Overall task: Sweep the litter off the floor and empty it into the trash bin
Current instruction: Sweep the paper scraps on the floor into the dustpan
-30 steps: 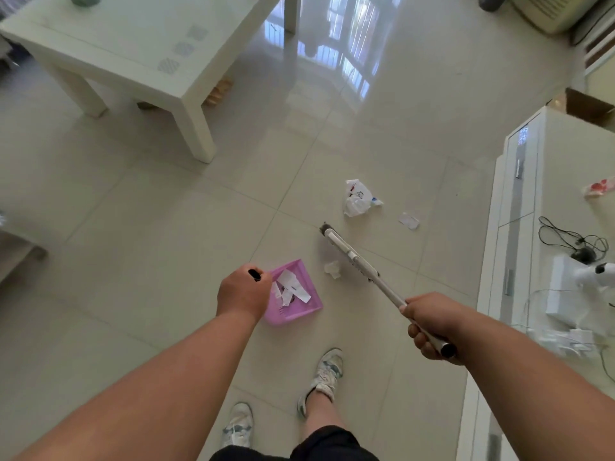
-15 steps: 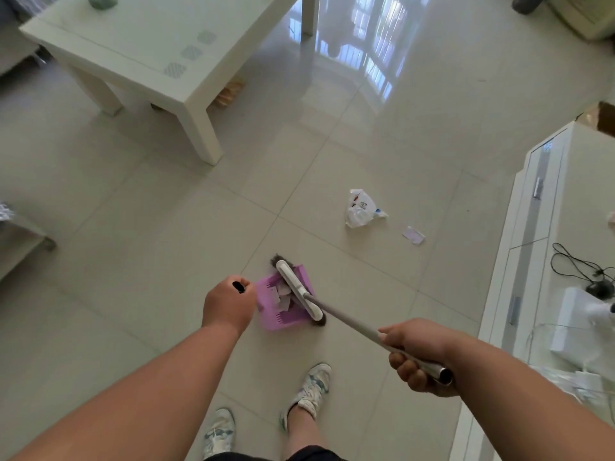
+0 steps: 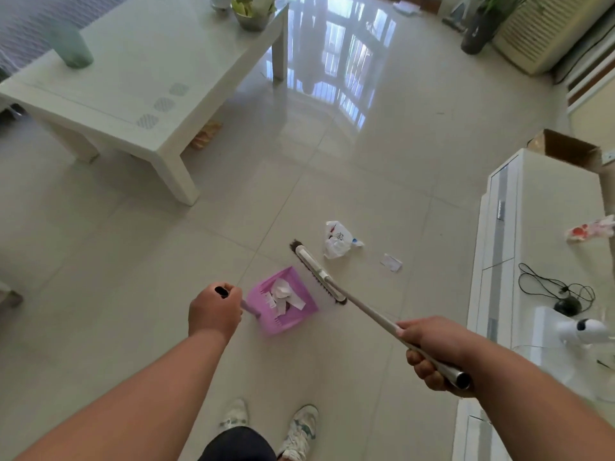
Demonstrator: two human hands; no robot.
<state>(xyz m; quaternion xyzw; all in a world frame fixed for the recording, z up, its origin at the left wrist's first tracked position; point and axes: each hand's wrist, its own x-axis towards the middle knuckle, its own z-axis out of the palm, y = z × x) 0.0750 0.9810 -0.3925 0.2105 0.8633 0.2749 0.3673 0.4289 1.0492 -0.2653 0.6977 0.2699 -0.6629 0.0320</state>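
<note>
My left hand (image 3: 214, 311) grips the top of the handle of a pink dustpan (image 3: 296, 312) that rests on the tiled floor and holds several white paper scraps (image 3: 283, 294). My right hand (image 3: 432, 352) is closed around the metal pole of a broom, whose white head (image 3: 317, 272) lies along the pan's right edge. A crumpled white plastic bag (image 3: 337, 241) and a small paper scrap (image 3: 392, 262) lie on the floor just beyond the broom head. No trash bin is in view.
A white coffee table (image 3: 139, 94) stands at the upper left. A white cabinet (image 3: 532, 247) with cables and devices runs along the right. A cardboard box (image 3: 565, 149) sits behind it. A dark pot (image 3: 474, 36) stands far back.
The broom head swept a scrap into the dustpan, then moved back out to the pan's right edge. The view tilted up, showing more of the room.
</note>
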